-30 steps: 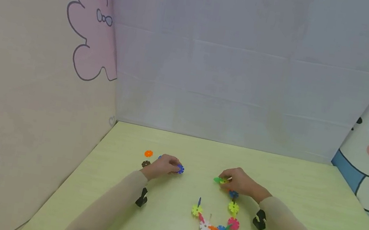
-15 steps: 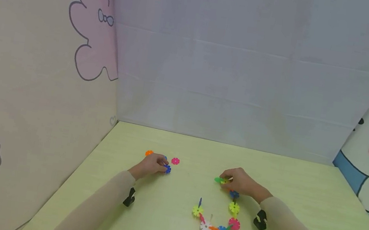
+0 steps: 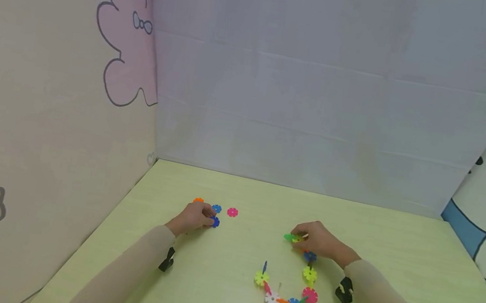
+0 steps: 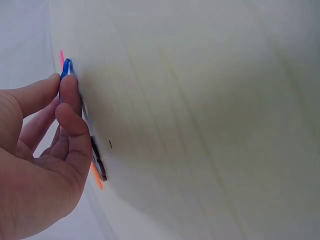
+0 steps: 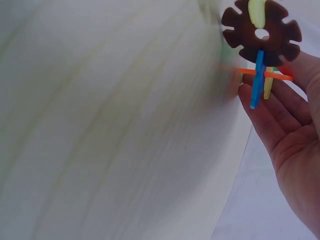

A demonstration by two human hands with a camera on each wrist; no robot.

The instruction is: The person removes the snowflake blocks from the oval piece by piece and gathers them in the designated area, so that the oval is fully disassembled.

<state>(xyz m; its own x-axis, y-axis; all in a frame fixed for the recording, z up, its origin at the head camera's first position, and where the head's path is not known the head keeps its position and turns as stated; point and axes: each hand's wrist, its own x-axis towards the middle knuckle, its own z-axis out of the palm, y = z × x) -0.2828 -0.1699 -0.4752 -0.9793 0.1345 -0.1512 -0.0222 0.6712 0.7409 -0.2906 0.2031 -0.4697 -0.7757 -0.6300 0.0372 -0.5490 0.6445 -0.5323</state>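
Observation:
In the head view my left hand (image 3: 193,218) pinches a dark blue notched plastic disc (image 3: 216,222) between thumb and fingers, just above the table. The left wrist view shows this blue disc (image 4: 64,72) edge-on at the fingertips. My right hand (image 3: 318,238) grips the far end of a curved chain of interlocking discs, near a yellow disc (image 3: 298,239) and a green disc (image 3: 289,237). Up close in the right wrist view are a brown disc (image 5: 245,27), a blue disc (image 5: 257,85) and an orange disc (image 5: 286,77), joined together. Fingers partly cover that end.
Beyond my left hand lie a loose orange disc (image 3: 199,200), a lighter blue disc (image 3: 216,208) and a pink disc (image 3: 232,212). A brown disc (image 4: 98,155) lies beneath that hand. The chain's near part, with a white disc (image 3: 272,299), curves across the table (image 3: 206,281).
My left hand has moved left with the dark blue disc, uncovering the pink and lighter blue discs and covering the brown one. The right hand keeps its hold on the chain.

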